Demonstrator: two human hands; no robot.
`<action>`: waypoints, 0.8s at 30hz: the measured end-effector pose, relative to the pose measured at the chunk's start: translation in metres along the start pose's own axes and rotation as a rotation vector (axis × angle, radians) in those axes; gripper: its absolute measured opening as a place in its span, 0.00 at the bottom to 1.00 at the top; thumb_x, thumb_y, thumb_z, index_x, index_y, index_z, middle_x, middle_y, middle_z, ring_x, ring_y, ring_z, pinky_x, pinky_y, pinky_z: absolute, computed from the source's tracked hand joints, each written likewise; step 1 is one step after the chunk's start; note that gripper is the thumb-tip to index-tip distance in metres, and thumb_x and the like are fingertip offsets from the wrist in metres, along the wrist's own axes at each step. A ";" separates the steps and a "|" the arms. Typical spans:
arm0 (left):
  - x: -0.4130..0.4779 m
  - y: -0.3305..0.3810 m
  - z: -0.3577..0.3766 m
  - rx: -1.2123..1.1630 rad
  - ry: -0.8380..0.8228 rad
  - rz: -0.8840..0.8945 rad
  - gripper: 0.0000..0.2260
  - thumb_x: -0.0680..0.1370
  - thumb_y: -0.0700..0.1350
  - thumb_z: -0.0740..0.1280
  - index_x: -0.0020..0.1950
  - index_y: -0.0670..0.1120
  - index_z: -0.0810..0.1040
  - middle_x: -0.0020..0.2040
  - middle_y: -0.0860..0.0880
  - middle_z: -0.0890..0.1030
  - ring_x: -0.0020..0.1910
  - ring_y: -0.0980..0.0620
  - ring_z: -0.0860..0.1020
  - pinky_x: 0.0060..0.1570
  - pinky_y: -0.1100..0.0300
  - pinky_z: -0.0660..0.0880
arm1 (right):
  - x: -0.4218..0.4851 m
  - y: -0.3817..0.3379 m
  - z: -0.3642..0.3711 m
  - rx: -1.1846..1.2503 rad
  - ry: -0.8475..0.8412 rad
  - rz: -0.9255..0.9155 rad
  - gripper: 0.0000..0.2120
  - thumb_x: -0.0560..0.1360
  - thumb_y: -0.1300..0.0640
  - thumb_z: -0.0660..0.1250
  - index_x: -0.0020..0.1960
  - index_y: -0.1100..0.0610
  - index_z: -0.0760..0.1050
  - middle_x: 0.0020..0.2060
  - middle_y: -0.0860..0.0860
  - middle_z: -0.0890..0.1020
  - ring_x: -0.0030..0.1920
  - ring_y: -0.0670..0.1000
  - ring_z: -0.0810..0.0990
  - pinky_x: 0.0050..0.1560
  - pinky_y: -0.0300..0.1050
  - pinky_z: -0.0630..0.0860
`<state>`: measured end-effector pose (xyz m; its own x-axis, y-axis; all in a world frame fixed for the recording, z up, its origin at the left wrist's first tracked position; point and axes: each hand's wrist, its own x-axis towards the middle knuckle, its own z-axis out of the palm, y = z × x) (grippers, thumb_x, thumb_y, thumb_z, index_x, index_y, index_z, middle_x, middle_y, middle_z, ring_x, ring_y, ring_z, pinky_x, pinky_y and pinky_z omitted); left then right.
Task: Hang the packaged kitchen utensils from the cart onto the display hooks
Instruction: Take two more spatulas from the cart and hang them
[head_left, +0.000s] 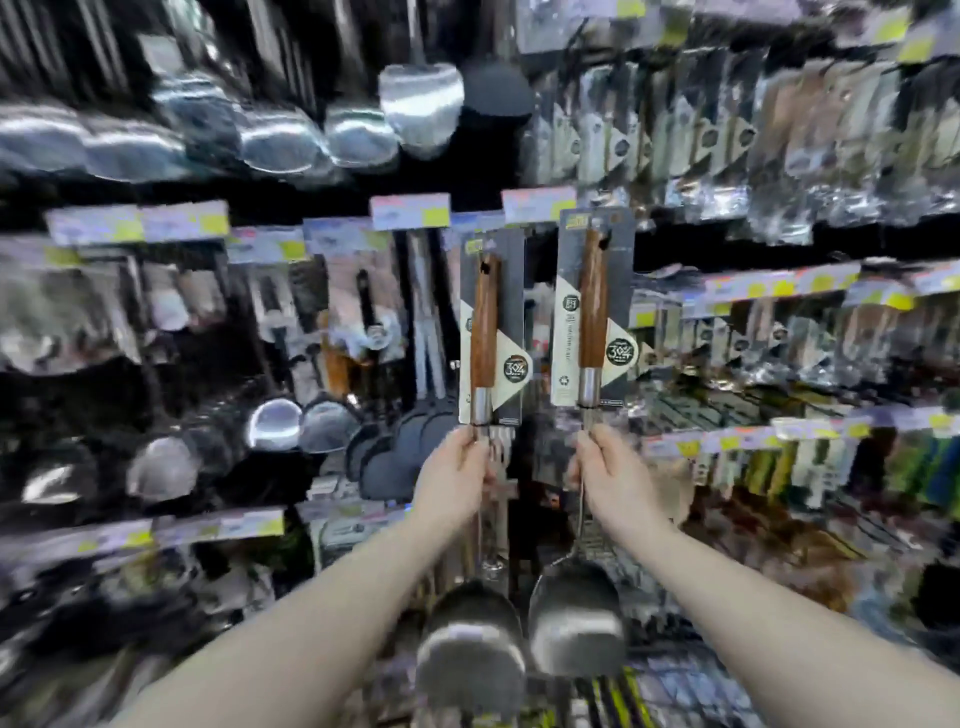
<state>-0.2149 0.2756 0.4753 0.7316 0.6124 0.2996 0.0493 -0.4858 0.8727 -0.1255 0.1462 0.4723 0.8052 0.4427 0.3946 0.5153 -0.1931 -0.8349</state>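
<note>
Frame centre: your left hand (457, 467) holds the left ladle (485, 332) upright. Your right hand (605, 465) holds the right ladle (592, 306) just beside it, slightly higher. Behind them: hanging scoops (280, 137) upper left, bagged utensils (727, 130) upper right.

The dark shop display wall (727, 244) is hung in rows, each row fronted by white-and-yellow price tags (410, 210). Along the upper left hang shiny steel ladles (280, 140), then a broad steel turner (421, 104) beside a round black spatula (496, 88). The upper right holds carded utensils in clear plastic packets (727, 130). Lower left hang more rounded steel ladle bowls (275, 423) next to flat black spatulas (410, 431). Green packets (930, 467) hang at lower right; much is blurred.
</note>
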 end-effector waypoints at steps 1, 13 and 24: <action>-0.011 0.000 -0.034 0.009 0.047 -0.014 0.10 0.81 0.41 0.55 0.39 0.44 0.67 0.31 0.48 0.73 0.29 0.51 0.71 0.27 0.69 0.68 | -0.007 -0.023 0.021 0.024 -0.031 -0.032 0.15 0.81 0.61 0.54 0.35 0.56 0.65 0.28 0.48 0.73 0.29 0.40 0.73 0.32 0.30 0.66; -0.185 -0.007 -0.380 0.186 0.655 -0.094 0.12 0.79 0.42 0.58 0.36 0.46 0.72 0.32 0.44 0.77 0.33 0.48 0.78 0.44 0.53 0.76 | -0.147 -0.275 0.231 0.243 -0.428 -0.366 0.12 0.81 0.58 0.55 0.40 0.58 0.70 0.30 0.49 0.74 0.32 0.45 0.73 0.38 0.36 0.68; -0.239 -0.014 -0.531 0.238 0.895 -0.040 0.12 0.80 0.45 0.57 0.38 0.50 0.73 0.30 0.50 0.73 0.33 0.49 0.71 0.38 0.55 0.68 | -0.185 -0.402 0.353 0.392 -0.618 -0.455 0.13 0.81 0.56 0.54 0.41 0.58 0.71 0.31 0.52 0.76 0.32 0.51 0.76 0.38 0.45 0.73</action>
<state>-0.7520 0.4673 0.5961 -0.0666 0.8367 0.5436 0.2742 -0.5085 0.8162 -0.5849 0.4516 0.5996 0.1817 0.8229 0.5384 0.5187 0.3850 -0.7634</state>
